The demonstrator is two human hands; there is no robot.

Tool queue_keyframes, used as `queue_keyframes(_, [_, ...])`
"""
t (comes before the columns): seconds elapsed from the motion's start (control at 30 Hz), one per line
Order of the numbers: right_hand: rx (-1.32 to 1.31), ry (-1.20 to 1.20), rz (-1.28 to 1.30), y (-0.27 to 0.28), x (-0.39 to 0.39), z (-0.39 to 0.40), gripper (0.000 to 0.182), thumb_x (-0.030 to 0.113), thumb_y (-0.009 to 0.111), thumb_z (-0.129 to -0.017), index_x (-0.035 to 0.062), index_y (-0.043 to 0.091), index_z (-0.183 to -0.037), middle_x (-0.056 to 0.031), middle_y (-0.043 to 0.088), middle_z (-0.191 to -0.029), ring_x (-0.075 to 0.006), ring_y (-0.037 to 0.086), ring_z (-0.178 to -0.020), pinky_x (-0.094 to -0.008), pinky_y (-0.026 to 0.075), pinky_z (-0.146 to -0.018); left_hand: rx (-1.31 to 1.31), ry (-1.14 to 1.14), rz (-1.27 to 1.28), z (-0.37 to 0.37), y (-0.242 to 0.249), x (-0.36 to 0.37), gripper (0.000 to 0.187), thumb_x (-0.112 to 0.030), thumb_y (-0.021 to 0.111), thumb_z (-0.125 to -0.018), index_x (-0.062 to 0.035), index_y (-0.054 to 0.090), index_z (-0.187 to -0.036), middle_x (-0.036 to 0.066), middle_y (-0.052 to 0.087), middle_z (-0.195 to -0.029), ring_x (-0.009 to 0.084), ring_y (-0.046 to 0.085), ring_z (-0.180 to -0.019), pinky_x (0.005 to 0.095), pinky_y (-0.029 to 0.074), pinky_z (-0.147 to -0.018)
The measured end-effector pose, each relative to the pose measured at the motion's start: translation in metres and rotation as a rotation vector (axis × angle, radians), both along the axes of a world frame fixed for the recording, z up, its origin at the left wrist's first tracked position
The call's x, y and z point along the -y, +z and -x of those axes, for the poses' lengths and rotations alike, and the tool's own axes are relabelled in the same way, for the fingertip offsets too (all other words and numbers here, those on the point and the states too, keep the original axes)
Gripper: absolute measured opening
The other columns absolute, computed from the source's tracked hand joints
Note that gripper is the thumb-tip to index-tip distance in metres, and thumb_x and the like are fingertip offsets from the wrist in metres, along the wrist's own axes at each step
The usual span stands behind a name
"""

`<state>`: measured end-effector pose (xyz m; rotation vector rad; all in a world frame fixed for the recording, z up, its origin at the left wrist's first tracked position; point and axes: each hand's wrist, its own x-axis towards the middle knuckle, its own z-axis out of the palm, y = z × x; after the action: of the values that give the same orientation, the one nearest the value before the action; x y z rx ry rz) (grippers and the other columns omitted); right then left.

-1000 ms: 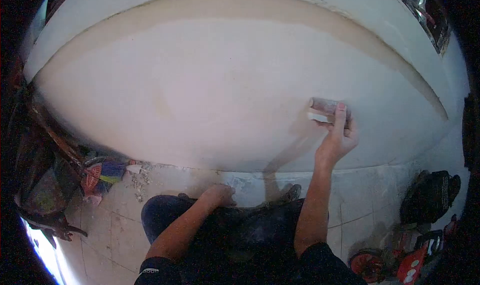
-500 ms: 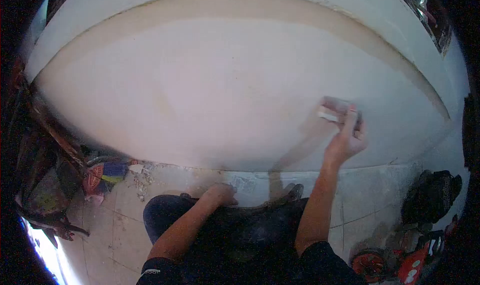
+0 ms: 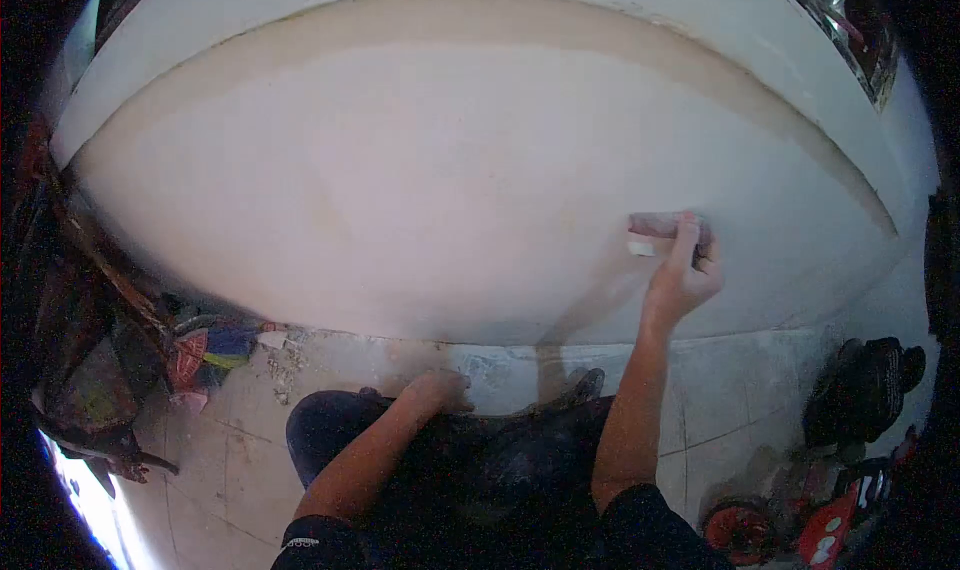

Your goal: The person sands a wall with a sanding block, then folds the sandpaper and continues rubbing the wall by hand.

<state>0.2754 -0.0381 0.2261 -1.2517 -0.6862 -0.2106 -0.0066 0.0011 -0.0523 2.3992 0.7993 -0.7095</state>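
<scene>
My right hand (image 3: pixel 684 280) is closed on a sanding block (image 3: pixel 655 226), a flat reddish-brown piece with a pale part along its lower edge. The block lies against a broad whitish wall panel (image 3: pixel 430 180), right of its middle, and its shadow falls down and left. Thumb and fingers pinch the block at its right end. My left hand (image 3: pixel 437 392) rests by my left knee with its fingers curled in, low in front of the panel.
A ledge (image 3: pixel 480 0) curves above the panel. Below it runs a tiled floor (image 3: pixel 250 480). At left lie red and blue wrappers (image 3: pixel 210 355) beside rubble (image 3: pixel 287 365). To the right sit a black bag (image 3: pixel 860 395) and a red tool (image 3: pixel 830 525).
My right hand and the sanding block have shifted slightly left and down across the panel, and the block now looks more level. My left hand stays by the knee.
</scene>
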Motion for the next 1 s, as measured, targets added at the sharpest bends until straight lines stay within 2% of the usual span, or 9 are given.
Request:
queue_keyframes(0.13, [0.021,-0.011,0.135,-0.031,-0.003,0.021,0.021,0.024,0.070,-0.099,0.0030,0.073,-0.097,-0.0064,0.072,-0.082,-0.0146,0.066,-0.076,-0.0328,0.053,-0.072,-0.019,-0.017,-0.050,0.002,0.012,0.006,0.060,-0.054,0.068,-0.090,-0.0098,0.067,-0.130,0.016,0.068,-0.131,0.0360,0.065,-0.121,0.0511,0.052,-0.103])
queue_keyframes(0.27, [0.306,0.490,0.370,-0.028,-0.004,0.076,0.020,0.024,0.069,-0.099,0.0039,0.073,-0.098,-0.0081,0.071,-0.079,-0.0162,0.069,-0.074,-0.0314,0.054,-0.070,-0.022,-0.005,-0.009,-0.001,0.002,0.002,0.059,-0.053,0.068,-0.090,-0.0106,0.067,-0.131,0.017,0.069,-0.129,0.0368,0.066,-0.119,0.0504,0.053,-0.102])
queue_keyframes(0.37, [0.307,0.360,0.193,-0.032,-0.012,0.053,0.023,0.026,0.071,-0.099,0.0041,0.075,-0.093,-0.0001,0.069,-0.072,-0.0090,0.060,-0.057,-0.0258,0.047,-0.051,-0.014,0.030,0.003,-0.003,0.000,0.001,0.059,-0.053,0.068,-0.090,-0.0102,0.067,-0.130,0.018,0.069,-0.129,0.0372,0.066,-0.119,0.0505,0.053,-0.102])
queue_keyframes(0.5, [-0.113,0.182,-0.056,-0.010,0.009,0.012,0.022,0.025,0.070,-0.099,0.0039,0.074,-0.094,-0.0024,0.071,-0.076,-0.0096,0.062,-0.060,-0.0284,0.052,-0.055,0.066,-0.028,-0.057,0.007,0.001,0.008,0.058,-0.052,0.069,-0.090,-0.0088,0.067,-0.129,0.019,0.069,-0.129,0.0374,0.066,-0.119,0.0502,0.053,-0.103])
queue_keyframes(0.6, [-0.063,0.039,-0.091,-0.017,0.014,0.030,0.022,0.025,0.069,-0.101,0.0035,0.074,-0.099,-0.0036,0.068,-0.075,-0.0088,0.061,-0.056,-0.0241,0.048,-0.049,0.043,-0.034,-0.053,0.002,-0.010,0.009,0.059,-0.052,0.070,-0.090,-0.0071,0.067,-0.129,0.018,0.068,-0.129,0.0374,0.065,-0.120,0.0502,0.052,-0.103])
queue_keyframes(0.67, [-0.047,0.218,0.006,-0.041,-0.001,0.062,0.021,0.024,0.071,-0.100,0.0033,0.073,-0.097,-0.0036,0.069,-0.077,-0.0091,0.061,-0.056,-0.0251,0.048,-0.049,0.045,-0.060,-0.056,0.000,-0.014,0.008,0.060,-0.052,0.070,-0.090,-0.0062,0.066,-0.129,0.018,0.068,-0.131,0.0371,0.064,-0.122,0.0499,0.051,-0.104])
queue_keyframes(0.73, [0.547,0.332,0.043,-0.046,-0.010,0.081,0.020,0.023,0.072,-0.099,0.0028,0.073,-0.095,-0.0032,0.069,-0.076,-0.0084,0.061,-0.057,-0.0256,0.047,-0.049,0.041,-0.032,-0.059,0.001,0.001,0.011,0.061,-0.052,0.070,-0.090,-0.0059,0.066,-0.129,0.018,0.068,-0.131,0.0372,0.064,-0.122,0.0498,0.051,-0.104])
queue_keyframes(0.87, [0.375,0.315,0.081,-0.046,-0.010,0.075,0.020,0.021,0.072,-0.099,0.0024,0.074,-0.093,-0.0025,0.068,-0.072,-0.0092,0.061,-0.055,-0.0241,0.047,-0.049,0.051,-0.006,-0.060,0.006,-0.005,0.007,0.060,-0.052,0.071,-0.090,-0.0058,0.066,-0.127,0.018,0.069,-0.128,0.0374,0.065,-0.120,0.0497,0.052,-0.102])
queue_keyframes(1.0, [-0.029,0.185,-0.016,-0.010,0.014,0.048,0.021,0.022,0.071,-0.100,0.0020,0.074,-0.093,-0.0029,0.069,-0.072,-0.0091,0.063,-0.056,-0.0225,0.048,-0.050,0.031,0.057,-0.094,0.010,0.054,0.024,0.060,-0.052,0.071,-0.089,-0.0066,0.066,-0.127,0.018,0.069,-0.127,0.0375,0.065,-0.119,0.0495,0.053,-0.101])
